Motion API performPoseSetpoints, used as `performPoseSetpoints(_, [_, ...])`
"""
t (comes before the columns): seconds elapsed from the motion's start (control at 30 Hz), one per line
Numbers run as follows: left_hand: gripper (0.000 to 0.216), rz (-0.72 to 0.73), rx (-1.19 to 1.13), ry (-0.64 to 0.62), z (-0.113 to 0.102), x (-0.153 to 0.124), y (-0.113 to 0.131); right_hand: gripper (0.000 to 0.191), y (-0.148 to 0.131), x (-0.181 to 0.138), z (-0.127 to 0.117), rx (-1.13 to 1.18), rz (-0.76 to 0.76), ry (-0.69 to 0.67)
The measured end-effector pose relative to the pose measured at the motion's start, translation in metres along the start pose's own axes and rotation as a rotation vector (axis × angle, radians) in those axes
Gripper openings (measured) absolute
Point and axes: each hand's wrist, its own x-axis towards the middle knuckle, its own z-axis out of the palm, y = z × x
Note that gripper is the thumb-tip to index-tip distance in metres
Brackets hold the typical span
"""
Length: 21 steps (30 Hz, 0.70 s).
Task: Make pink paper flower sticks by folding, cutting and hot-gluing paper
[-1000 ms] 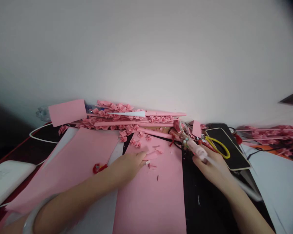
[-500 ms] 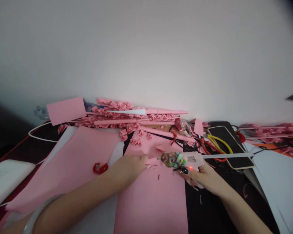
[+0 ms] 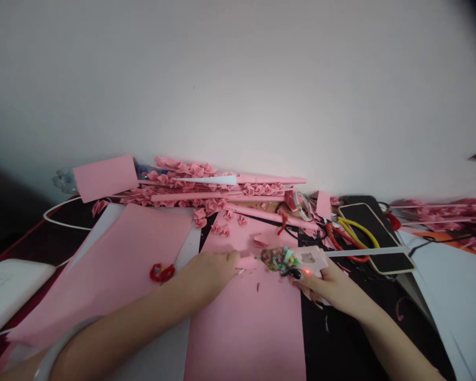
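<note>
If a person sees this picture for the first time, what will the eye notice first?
Probably the pink glue gun covered in colourful beads, its small red light on, held in the right hand at the centre. Its tip meets a small folded pink paper piece pinched by the left hand. Behind lies a heap of little folded pink paper flowers along the wall.

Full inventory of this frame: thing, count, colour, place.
glue gun: one, pink, decorated nozzle end, red light on, in right hand
small paper piece: one, pink, at left fingertips, meeting the gun tip
paper sheets: two large, pink, flat on the desk
folded paper bits: many, pink, heaped along the wall
rolled paper sticks: several, pink, in the heap
scissors: two pairs, red and yellow handles, right of centre
phone: one, black, under the scissors
red scrap: one, on left sheet
white device: one, far left
left hand: pinching the paper piece
right hand: gripping the gun
</note>
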Motion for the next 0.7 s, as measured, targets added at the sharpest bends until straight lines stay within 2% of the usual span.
performPoseSetpoints(0.47, [0.024, -0.015, -0.001, -0.035, -0.0054, -0.0012, 0.0027, 0.035, -0.0021, -0.0002, 0.0002, -0.016, -0.037, -0.007])
performPoseSetpoints(0.7, [0.024, -0.002, -0.002, -0.040, -0.0054, -0.0008, 0.0022, 0.033, -0.0027, -0.0009, 0.0011, -0.015, 0.001, 0.015])
